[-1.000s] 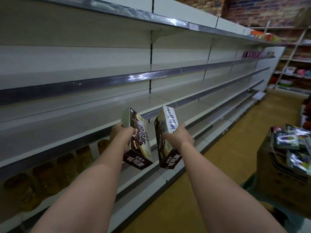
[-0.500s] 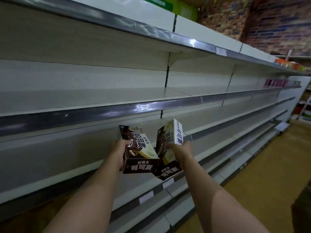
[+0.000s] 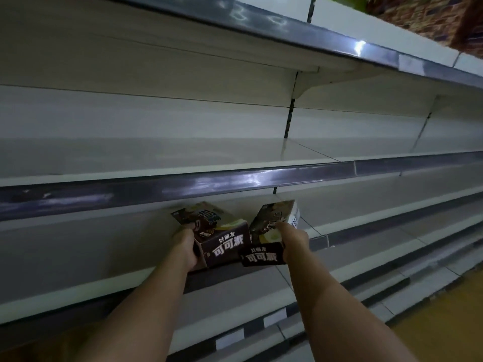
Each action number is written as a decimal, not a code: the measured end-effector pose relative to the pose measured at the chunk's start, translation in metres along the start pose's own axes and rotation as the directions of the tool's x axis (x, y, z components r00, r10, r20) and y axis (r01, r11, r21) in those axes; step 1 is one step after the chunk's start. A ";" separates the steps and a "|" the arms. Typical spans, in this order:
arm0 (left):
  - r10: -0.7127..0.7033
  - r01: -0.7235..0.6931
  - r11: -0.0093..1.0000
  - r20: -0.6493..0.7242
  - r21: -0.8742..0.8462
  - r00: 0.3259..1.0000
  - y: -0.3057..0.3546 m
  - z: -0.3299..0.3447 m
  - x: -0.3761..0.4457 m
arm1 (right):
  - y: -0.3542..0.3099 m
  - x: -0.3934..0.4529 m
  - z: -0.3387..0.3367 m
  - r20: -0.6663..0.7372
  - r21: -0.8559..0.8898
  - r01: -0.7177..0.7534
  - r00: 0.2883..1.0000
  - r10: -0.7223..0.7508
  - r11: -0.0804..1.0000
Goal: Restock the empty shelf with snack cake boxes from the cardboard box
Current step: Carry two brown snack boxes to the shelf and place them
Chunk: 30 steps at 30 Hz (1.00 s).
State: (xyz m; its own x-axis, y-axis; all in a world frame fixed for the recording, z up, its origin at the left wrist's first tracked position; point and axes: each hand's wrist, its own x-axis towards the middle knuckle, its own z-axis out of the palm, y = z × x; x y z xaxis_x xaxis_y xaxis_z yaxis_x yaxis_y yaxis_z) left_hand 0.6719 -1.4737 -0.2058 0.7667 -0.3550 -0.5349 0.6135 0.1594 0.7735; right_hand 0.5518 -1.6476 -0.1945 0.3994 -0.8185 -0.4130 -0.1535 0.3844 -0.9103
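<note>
Two snack boxes sit at the front edge of a shelf point(image 3: 78, 257), one per hand. The left hand point(image 3: 187, 246) grips the left box point(image 3: 222, 239); the right hand point(image 3: 295, 241) grips the right box point(image 3: 271, 231) (tilted, corner overlapping its neighbour).

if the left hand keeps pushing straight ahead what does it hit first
Probably nothing soon: the left hand holds its box into the shelf, with only the back panel ahead; depth is unclear.
</note>
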 end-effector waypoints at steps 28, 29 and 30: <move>0.393 -0.420 0.907 -0.444 0.041 0.805 0.025 0.003 0.063 | -0.060 0.044 0.082 0.713 -0.141 0.307 0.691 -0.119 0.941; 0.447 -0.444 0.890 -0.403 0.106 0.799 0.028 -0.006 0.067 | -0.060 0.048 0.085 0.716 -0.144 0.331 0.685 -0.133 0.933; 0.496 -0.469 0.868 -0.342 0.164 0.798 0.031 -0.012 0.070 | -0.058 0.056 0.089 0.717 -0.151 0.373 0.679 -0.159 0.916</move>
State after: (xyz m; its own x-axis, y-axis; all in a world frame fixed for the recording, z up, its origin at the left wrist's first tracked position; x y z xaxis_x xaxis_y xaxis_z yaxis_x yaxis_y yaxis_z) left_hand 0.7473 -1.4825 -0.2233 0.9809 0.1104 -0.1599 0.1421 0.1537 0.9778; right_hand 0.6636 -1.6775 -0.1619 0.9433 -0.3109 -0.1162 -0.1280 -0.0177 -0.9916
